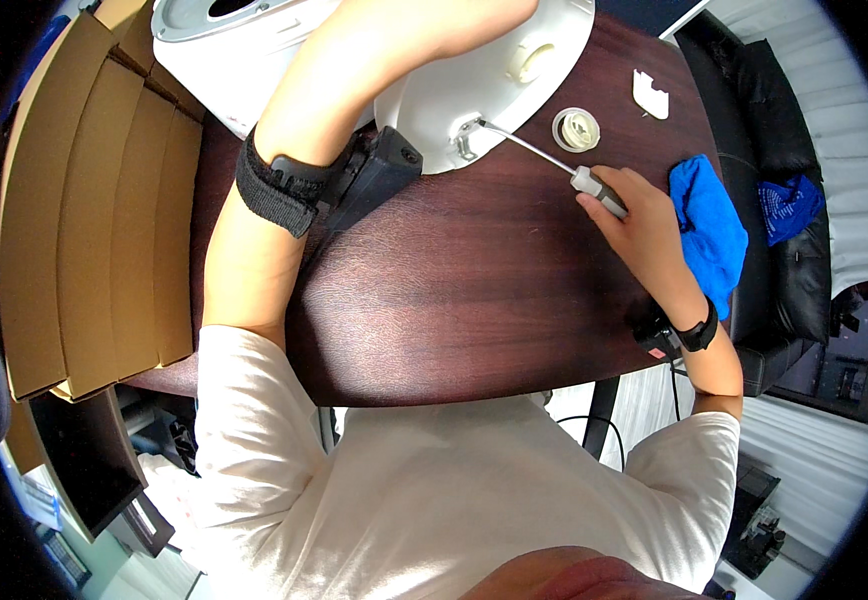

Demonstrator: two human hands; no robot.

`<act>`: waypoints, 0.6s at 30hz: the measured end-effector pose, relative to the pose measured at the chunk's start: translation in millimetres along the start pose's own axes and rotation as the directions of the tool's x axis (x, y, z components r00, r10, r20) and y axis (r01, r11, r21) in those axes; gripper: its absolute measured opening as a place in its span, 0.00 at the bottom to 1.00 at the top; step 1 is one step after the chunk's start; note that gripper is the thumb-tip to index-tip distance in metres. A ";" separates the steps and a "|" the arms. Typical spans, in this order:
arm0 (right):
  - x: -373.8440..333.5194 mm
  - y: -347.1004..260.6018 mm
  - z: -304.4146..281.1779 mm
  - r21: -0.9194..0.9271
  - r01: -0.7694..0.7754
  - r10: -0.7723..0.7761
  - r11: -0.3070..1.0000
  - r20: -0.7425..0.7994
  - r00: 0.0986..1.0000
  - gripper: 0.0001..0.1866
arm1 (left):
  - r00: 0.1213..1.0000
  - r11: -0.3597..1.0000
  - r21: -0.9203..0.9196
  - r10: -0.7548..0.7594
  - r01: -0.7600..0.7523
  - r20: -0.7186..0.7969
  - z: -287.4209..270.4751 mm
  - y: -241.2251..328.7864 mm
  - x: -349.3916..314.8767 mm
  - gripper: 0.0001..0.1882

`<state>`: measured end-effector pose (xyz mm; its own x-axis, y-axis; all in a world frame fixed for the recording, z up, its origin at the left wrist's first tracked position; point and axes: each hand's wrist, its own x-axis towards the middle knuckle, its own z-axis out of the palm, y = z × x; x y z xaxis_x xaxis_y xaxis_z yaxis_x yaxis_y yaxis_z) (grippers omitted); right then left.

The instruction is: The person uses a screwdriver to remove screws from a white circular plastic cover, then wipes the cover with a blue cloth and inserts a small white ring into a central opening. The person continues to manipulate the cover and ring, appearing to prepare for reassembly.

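While our right hand (644, 215) grips the screwdriver (554, 160) at a metal bracket (466, 140), we keep it straight — left hand out of view, steadying the white housing (474, 95).

The left hand is cut off by the top edge, and the white lid (484, 90) runs past it too.

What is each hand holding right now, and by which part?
The right hand holds a screwdriver by its grey handle, tip at a metal bracket on the white appliance lid. The left hand is out of view; its hold cannot be told.
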<state>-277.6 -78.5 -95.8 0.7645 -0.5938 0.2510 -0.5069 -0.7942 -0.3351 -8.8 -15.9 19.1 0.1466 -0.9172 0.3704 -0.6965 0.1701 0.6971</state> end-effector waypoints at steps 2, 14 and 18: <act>-0.9 0.4 0.1 0.019 -0.009 0.010 1.000 -0.009 1.000 0.15 | 0.998 0.998 0.011 -0.067 0.067 0.011 1.0 6.6 2.6 0.15; -0.6 0.2 1.9 -0.028 0.014 -0.014 1.000 -0.011 1.000 0.15 | 1.000 1.000 -0.022 0.002 -0.002 0.021 -3.4 7.2 -3.7 0.15; 1.8 -0.3 2.2 -0.032 0.032 -0.032 0.999 -0.014 0.999 0.15 | 0.996 0.996 -0.031 0.089 -0.088 0.029 -9.3 9.3 -12.4 0.15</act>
<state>-275.2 -79.0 -97.3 0.7750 -0.5695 0.2740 -0.4947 -0.8165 -0.2977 -10.5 0.5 26.7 0.0633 -0.9086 0.4129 -0.6845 0.2616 0.6805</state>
